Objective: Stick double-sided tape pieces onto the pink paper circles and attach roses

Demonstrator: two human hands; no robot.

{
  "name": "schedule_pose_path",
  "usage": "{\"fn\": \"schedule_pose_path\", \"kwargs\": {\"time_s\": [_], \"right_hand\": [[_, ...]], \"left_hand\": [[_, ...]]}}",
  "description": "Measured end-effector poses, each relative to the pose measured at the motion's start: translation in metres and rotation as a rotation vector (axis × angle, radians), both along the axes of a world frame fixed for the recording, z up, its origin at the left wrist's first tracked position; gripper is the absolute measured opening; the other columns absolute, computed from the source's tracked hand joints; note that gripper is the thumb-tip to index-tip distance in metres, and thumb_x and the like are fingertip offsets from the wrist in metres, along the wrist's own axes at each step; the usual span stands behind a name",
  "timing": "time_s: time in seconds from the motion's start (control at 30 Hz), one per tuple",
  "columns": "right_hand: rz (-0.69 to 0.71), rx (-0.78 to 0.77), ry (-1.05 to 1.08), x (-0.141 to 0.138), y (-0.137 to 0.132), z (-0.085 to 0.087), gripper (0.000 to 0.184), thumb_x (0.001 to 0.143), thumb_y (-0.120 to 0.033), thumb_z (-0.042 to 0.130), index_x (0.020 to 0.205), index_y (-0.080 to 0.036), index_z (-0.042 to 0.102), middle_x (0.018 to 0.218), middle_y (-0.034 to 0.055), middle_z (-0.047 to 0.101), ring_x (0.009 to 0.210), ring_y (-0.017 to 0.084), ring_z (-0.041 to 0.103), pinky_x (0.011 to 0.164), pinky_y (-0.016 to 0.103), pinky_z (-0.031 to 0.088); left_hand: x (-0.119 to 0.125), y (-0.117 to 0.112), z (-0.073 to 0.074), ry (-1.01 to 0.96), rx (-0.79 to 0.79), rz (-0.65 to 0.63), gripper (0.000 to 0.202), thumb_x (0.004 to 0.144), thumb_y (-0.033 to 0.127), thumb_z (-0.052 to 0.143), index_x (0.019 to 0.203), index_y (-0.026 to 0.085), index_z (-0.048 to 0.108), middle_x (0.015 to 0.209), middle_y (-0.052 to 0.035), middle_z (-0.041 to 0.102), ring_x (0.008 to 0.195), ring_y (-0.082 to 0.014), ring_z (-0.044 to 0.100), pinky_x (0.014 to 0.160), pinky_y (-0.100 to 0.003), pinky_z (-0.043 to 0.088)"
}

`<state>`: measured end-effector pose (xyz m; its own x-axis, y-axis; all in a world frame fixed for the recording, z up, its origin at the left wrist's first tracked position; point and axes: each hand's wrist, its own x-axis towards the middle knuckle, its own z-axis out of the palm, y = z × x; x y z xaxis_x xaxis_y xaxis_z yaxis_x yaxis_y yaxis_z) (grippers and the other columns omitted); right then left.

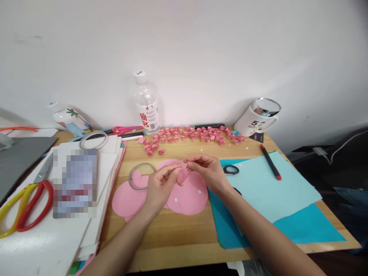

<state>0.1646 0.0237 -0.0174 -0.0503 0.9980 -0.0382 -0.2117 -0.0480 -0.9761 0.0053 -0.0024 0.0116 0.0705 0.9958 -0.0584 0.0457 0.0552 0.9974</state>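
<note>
A small piece of pink paper [183, 174] is pinched between the fingertips of both hands. My left hand [162, 186] grips its left side, and my right hand [208, 172] closes on its upper right edge. Below them lie overlapping pink paper circles [191, 195] with a few tiny white bits on top. More pink circles [126, 199] rest to the left, partly under a roll of tape [143, 188]. Behind the hands, many rolled pink paper roses [176, 138] are spread over the wooden table.
A clear bottle [147, 107] and a white mug [257, 119] stand by the wall. Blue paper sheets [307, 226], a red-tipped marker [270, 163] and black-handled scissors [231, 170] lie right. Left are stacked white papers [37, 245], red-and-yellow scissors [33, 207] and another tape roll [93, 140].
</note>
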Motion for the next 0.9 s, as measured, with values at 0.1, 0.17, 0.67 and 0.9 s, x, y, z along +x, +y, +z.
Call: {"fn": "schedule_pose_path", "kwargs": {"time_s": [0.1,0.17,0.67,0.9], "right_hand": [[0.01,-0.007,0.013,0.0002,0.0002,0.0,0.018,0.062,-0.028,0.078,0.074,-0.018,0.07,0.07,0.0021,0.07,0.062,0.013,0.062,0.065,0.028,0.052],[0.018,-0.018,0.017,0.0002,0.0,0.0008,0.017,0.06,-0.027,0.079,0.072,-0.018,0.069,0.067,0.0011,0.069,0.061,0.013,0.062,0.063,0.027,0.051],[0.034,-0.014,0.015,-0.0012,-0.0014,0.0036,0.02,0.059,-0.029,0.08,0.068,-0.018,0.066,0.062,-0.0002,0.066,0.053,0.012,0.058,0.056,0.027,0.048],[0.035,0.011,0.025,-0.0012,-0.0014,0.0034,0.017,0.061,-0.028,0.079,0.07,-0.019,0.068,0.067,0.0,0.068,0.059,0.013,0.06,0.06,0.027,0.049]], "left_hand": [[0.0001,0.0002,-0.0015,0.016,0.008,-0.007,0.016,0.08,0.02,0.057,0.087,0.013,0.069,0.054,0.0015,0.062,0.055,-0.0111,0.058,0.062,-0.024,0.047],[-0.0003,0.0007,-0.0028,0.026,0.017,-0.012,0.016,0.08,0.021,0.057,0.088,0.013,0.069,0.054,0.0015,0.063,0.055,-0.0112,0.058,0.063,-0.024,0.046],[-0.0006,0.0001,-0.0023,0.004,0.024,-0.051,0.017,0.08,0.021,0.058,0.091,0.014,0.069,0.054,0.0012,0.063,0.056,-0.0119,0.059,0.062,-0.024,0.046],[-0.0014,0.0002,-0.0039,0.0,0.009,-0.036,0.019,0.08,0.023,0.058,0.093,0.014,0.068,0.056,0.0008,0.063,0.055,-0.0111,0.058,0.06,-0.023,0.048]]}}
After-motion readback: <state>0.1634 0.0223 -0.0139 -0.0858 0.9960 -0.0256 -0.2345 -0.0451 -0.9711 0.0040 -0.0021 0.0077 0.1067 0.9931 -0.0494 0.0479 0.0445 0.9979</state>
